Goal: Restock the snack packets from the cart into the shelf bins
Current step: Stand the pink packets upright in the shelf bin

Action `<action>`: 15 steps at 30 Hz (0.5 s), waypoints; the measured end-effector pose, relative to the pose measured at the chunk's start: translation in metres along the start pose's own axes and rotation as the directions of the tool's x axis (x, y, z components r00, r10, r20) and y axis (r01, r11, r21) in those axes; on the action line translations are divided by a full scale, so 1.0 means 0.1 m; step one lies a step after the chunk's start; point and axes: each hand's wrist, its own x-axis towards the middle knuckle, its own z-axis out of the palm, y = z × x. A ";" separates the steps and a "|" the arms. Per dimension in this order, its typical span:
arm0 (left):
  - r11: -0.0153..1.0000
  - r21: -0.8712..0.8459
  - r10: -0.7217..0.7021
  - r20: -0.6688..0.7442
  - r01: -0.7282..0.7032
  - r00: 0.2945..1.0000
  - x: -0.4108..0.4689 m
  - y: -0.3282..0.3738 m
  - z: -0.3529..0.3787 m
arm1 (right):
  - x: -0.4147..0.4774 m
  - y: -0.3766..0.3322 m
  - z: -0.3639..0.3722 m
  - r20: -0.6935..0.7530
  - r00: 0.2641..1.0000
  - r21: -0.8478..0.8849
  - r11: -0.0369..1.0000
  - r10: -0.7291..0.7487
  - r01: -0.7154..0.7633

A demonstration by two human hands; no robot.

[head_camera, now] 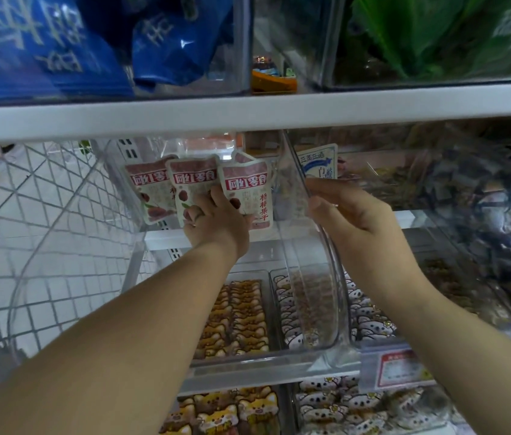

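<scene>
Three pink-and-white snack packets with red labels stand fanned inside a clear plastic shelf bin on the middle shelf. My left hand reaches into the bin and grips the packets from below, fingers curled round their lower edges. My right hand pinches the bin's clear right wall near its top edge. A blue-and-white packet shows just behind that wall, above my right fingers.
A white shelf board runs overhead, with bins of blue bags and green bags above it. A bin of dark wrapped snacks sits at right. Animal-printed packets fill lower bins. White wire mesh stands at left.
</scene>
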 end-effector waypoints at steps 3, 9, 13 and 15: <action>0.996 0.083 -0.034 0.009 0.033 0.999 -0.01 0.02 0.02 | 0.00 0.01 0.01 -0.011 1.000 0.018 1.000 0.020 -0.020; 0.987 0.157 -0.034 -0.038 0.040 0.999 -0.01 0.07 0.05 | -0.01 0.01 0.03 -0.024 0.999 0.041 0.998 0.047 -0.046; 0.994 0.113 0.012 -0.070 -0.004 0.997 -0.07 0.14 0.10 | -0.01 0.02 0.05 -0.028 0.999 0.047 0.998 0.046 -0.044; 0.987 0.156 0.054 -0.100 -0.038 0.994 -0.05 0.13 0.10 | -0.01 0.03 0.05 -0.024 0.999 0.047 0.998 0.044 -0.043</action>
